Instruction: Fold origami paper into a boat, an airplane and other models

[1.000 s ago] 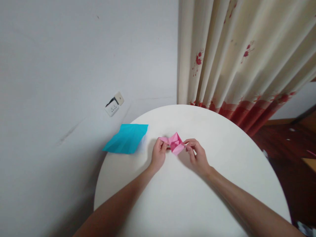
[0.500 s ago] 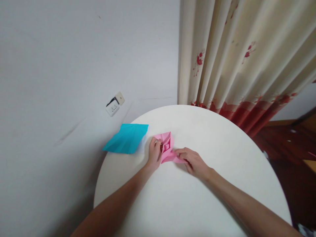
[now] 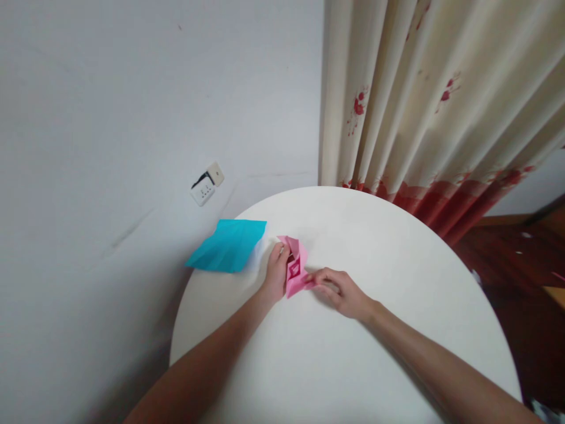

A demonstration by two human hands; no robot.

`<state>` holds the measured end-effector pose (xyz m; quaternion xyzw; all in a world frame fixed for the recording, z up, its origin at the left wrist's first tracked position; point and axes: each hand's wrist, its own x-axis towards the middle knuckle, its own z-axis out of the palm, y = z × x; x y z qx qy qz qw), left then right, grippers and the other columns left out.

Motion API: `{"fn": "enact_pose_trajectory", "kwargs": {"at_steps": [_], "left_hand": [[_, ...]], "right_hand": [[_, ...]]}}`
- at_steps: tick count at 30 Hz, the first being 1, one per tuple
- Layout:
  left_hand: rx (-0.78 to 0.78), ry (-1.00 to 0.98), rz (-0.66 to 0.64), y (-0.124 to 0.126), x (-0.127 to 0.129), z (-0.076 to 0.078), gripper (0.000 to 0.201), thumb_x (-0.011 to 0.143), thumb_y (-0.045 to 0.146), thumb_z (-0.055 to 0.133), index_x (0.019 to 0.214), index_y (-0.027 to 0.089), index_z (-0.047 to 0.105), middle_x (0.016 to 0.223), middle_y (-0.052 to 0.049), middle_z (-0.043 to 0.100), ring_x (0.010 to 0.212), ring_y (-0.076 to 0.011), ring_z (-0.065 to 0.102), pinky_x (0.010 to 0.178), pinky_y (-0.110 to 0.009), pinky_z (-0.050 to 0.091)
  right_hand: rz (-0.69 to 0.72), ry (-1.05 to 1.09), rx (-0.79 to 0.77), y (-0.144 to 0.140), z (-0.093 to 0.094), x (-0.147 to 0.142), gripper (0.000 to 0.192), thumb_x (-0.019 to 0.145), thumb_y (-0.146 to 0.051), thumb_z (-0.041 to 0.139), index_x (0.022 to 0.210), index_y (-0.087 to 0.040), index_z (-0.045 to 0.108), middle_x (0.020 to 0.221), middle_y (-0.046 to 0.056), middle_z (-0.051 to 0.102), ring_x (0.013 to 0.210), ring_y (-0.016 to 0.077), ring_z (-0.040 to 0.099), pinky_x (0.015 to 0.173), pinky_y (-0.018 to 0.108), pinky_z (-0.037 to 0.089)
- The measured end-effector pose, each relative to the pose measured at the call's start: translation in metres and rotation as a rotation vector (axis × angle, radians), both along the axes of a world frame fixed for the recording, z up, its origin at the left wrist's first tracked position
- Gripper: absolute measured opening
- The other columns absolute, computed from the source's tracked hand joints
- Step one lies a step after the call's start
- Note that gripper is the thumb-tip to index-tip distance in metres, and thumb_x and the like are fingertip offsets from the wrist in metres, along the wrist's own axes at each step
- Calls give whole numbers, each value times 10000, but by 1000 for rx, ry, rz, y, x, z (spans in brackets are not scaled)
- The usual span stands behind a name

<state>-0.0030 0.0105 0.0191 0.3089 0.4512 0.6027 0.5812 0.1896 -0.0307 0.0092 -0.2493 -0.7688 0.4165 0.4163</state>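
A small folded pink paper [image 3: 295, 267] lies on the round white table [image 3: 397, 282]. My left hand [image 3: 276, 274] pinches its left edge, thumb and fingers closed on the fold. From the right, my right hand [image 3: 339, 291] grips the paper's lower right corner with its fingertips. The piece stands partly on edge between both hands, with a small square fold showing at its middle.
A creased blue paper sheet [image 3: 228, 253] lies at the table's far left edge, partly overhanging. A wall socket [image 3: 205, 186] sits on the grey wall behind. A cream curtain with red flowers [image 3: 432, 106] hangs at the back right, above a dark wooden floor [image 3: 521, 259].
The pink paper has been turned and moved left, from held flat between both hands to standing on edge. My right hand has shifted left and down to its lower corner.
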Motion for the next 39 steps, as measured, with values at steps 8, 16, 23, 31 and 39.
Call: {"fn": "enact_pose_trajectory", "kwargs": {"at_steps": [8, 16, 23, 31, 39], "left_hand": [[369, 549, 80, -16, 4, -12, 202, 927, 381, 631, 918, 231, 497, 651, 57, 582, 538, -117, 579, 513, -189, 431], [530, 630, 109, -21, 11, -4, 164, 902, 217, 636, 971, 226, 487, 881, 3, 595, 758, -128, 608, 639, -207, 469], [949, 1014, -51, -31, 9, 9, 184, 861, 40, 557, 779, 204, 553, 729, 17, 535, 667, -124, 509, 618, -239, 419], [784, 1179, -176, -37, 13, 9, 202, 901, 156, 618, 1057, 236, 720, 976, -63, 635, 965, -211, 613, 879, -356, 525], [613, 893, -167, -24, 7, -1, 135, 942, 215, 598, 863, 198, 706, 929, -60, 689, 880, -187, 652, 765, -296, 519]], "right_hand": [[-159, -14, -175, 4, -4, -12, 561, 991, -616, 423, 703, -193, 653, 825, 66, 683, 823, 213, 618, 823, 349, 483], [-338, 92, -445, 9, -17, -22, 311, 826, -369, 515, 583, -184, 574, 544, -29, 484, 517, 117, 393, 518, 254, 310], [-568, 94, -497, 9, -11, -21, 328, 767, -347, 509, 473, -206, 471, 451, -39, 400, 457, 102, 314, 456, 256, 203], [-608, 80, -464, 5, -9, -23, 298, 820, -304, 492, 562, -179, 572, 518, -13, 533, 487, 121, 407, 477, 250, 264], [-612, -67, -356, 2, -9, -22, 448, 957, -420, 419, 577, -201, 510, 527, -14, 495, 514, 138, 405, 510, 275, 265]]}}
